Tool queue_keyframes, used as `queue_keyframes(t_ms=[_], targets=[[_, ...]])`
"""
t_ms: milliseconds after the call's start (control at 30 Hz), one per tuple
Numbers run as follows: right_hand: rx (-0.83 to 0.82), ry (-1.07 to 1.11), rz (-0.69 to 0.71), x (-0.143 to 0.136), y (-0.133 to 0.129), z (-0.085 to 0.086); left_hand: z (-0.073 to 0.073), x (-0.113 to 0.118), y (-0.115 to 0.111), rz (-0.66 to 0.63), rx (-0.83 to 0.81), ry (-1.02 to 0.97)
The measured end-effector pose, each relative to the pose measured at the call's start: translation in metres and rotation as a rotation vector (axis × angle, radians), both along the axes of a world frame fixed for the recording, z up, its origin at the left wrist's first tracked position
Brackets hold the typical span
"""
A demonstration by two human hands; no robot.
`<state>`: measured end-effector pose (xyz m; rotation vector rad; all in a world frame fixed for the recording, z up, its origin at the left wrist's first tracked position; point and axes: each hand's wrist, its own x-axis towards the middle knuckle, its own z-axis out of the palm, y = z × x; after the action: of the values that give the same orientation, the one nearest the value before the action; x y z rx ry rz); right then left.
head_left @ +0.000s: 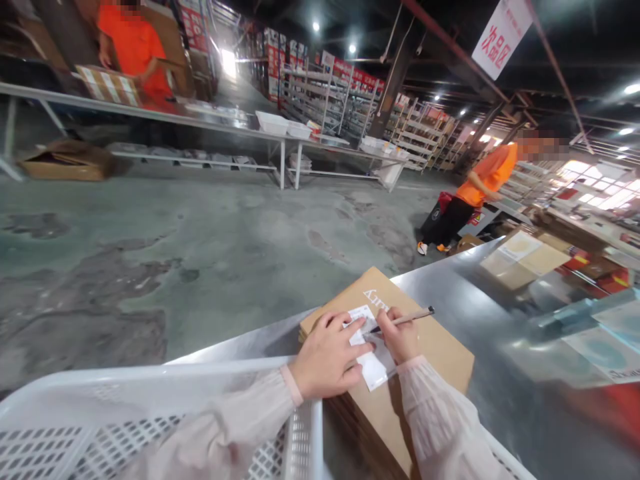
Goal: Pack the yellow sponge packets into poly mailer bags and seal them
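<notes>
My right hand (400, 337) grips a pen (414, 316), its tip down on a white paper slip (374, 368). Fingers spread, my left hand (333, 353) lies flat across the slip's left side and presses it down. Beneath the slip is a brown cardboard piece (435, 347) with white lettering, partly covered by my hands and sleeves. It tops a stack of similar cardboard. Whatever is written on the slip is too small to read.
A white plastic basket (165, 373) stands at the lower left, beside the stack. The metal table (445, 280) holds blurred packages (525, 253) on the right. Across the floor, a person in orange (133, 47) works at a long table (200, 120); another person (493, 173) stands at the right.
</notes>
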<state>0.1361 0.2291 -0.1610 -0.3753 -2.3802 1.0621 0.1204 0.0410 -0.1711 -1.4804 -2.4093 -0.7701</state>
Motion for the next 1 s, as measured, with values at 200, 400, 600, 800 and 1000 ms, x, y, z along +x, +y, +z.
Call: queue_keyframes(t_ms=[200,400,600,800,1000], targets=[[-0.046,-0.007,0.002,0.0,-0.003,0.004,-0.001,0.0,0.0,-0.006,0.0,0.0],[-0.066,0.006,0.054,0.001,-0.004,0.003,-0.001,0.0,0.0,0.001,-0.001,0.008],[-0.066,0.042,0.009,-0.001,-0.001,-0.001,-0.001,0.0,0.001,-0.003,0.005,0.013],[-0.134,0.024,0.053,0.001,0.0,0.0,-0.003,0.0,0.0,-0.004,0.008,0.0],[-0.372,0.096,0.015,-0.006,0.012,-0.004,-0.007,0.0,0.001,-0.004,-0.013,-0.044]])
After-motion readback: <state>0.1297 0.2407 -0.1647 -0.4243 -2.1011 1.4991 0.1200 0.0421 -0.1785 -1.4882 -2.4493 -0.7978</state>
